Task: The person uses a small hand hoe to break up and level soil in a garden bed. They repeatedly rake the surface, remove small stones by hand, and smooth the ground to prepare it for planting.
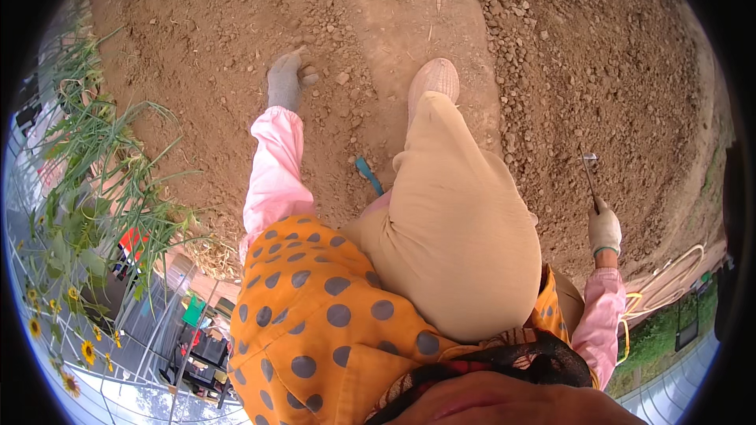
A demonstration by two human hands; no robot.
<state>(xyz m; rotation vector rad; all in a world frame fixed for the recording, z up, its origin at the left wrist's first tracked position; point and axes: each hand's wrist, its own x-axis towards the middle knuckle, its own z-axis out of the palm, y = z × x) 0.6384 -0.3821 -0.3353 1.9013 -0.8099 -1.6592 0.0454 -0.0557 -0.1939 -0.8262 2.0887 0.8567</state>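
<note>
My left hand (289, 78), in a grey work glove, is low over or on the loose brown soil (224, 53); its fingers are bent, and whether they pinch anything is unclear. On the other side, my right hand (605, 229) wears a pale glove and grips a thin-handled hand tool (589, 180) with a small shiny metal part over the crumbly soil. The tool's exact kind cannot be told. A blue strip-like object (369, 176) lies on the ground beside my bent leg, partly hidden by it. My shoe (434, 82) stands on a smoother earth strip.
A packed earth path (413, 6) runs between beds of clods. Green long-leaved plants (112, 136) and sunflowers (88, 352) line the left edge. At the lower right lies a coiled pale yellow hose (673, 283), near grass. A green container (194, 310) is at the lower left.
</note>
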